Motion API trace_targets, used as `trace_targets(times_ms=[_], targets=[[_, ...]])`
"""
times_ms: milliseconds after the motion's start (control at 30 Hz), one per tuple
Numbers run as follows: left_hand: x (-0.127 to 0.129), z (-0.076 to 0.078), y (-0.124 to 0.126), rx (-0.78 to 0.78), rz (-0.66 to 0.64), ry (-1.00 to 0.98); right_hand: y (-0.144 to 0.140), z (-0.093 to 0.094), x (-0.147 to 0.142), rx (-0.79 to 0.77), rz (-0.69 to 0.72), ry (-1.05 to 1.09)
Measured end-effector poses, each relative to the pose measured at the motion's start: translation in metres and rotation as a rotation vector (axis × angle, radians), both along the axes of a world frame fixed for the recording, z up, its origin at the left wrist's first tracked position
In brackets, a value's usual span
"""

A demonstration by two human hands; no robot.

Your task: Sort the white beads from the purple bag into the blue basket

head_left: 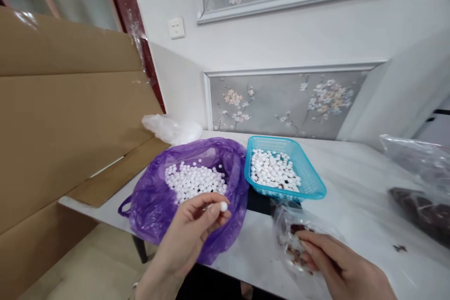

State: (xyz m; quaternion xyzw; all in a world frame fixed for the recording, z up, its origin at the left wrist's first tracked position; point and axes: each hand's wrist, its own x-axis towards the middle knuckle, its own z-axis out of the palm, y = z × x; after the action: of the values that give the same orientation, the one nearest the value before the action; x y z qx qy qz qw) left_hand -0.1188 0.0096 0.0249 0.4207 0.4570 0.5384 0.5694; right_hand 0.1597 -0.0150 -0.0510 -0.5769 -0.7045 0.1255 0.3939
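The left hand (191, 234) is raised in front of the purple bag (154, 201), its fingers (214, 213) pinched together on one small white ball (223, 206) at the fingertips. The ball looks very light, smooth and round, probably foam or pressed candy, so it would roll or slip easily and is best held just so, between thumb and fingertip with little pressure. The right hand (337, 267) rests low on the tabletop (351, 206), fingers closed on a small clear bag (295, 239) with dark reddish pieces inside; the film is thin, soft and crinkly.

One purple bag lies open with a heap of white balls, too many to count. One blue basket (305, 187) just beside it holds another heap. A further clear bag (422, 183) lies at the right edge, and a white bag (172, 129) by the cardboard (70, 117).
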Motion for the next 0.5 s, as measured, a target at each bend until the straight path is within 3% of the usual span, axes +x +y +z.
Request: trace_targets(times_ms=[100, 200, 333, 500], targets=[[0.031, -0.006, -0.004, -0.189, -0.148, -0.433, -0.005, 0.007, -0.006, -0.001, -0.041, 0.109], [0.05, -0.011, -0.005, -0.303, -0.257, -0.66, -0.01, 0.014, -0.013, -0.008, -0.048, 0.25], [0.066, -0.012, -0.004, -0.361, -0.343, -0.772, -0.016, 0.025, -0.021, -0.067, -0.036, 0.528], [0.081, -0.02, -0.005, -0.312, -0.342, -0.697, -0.02, 0.041, -0.04, -0.151, 0.108, 0.817]])
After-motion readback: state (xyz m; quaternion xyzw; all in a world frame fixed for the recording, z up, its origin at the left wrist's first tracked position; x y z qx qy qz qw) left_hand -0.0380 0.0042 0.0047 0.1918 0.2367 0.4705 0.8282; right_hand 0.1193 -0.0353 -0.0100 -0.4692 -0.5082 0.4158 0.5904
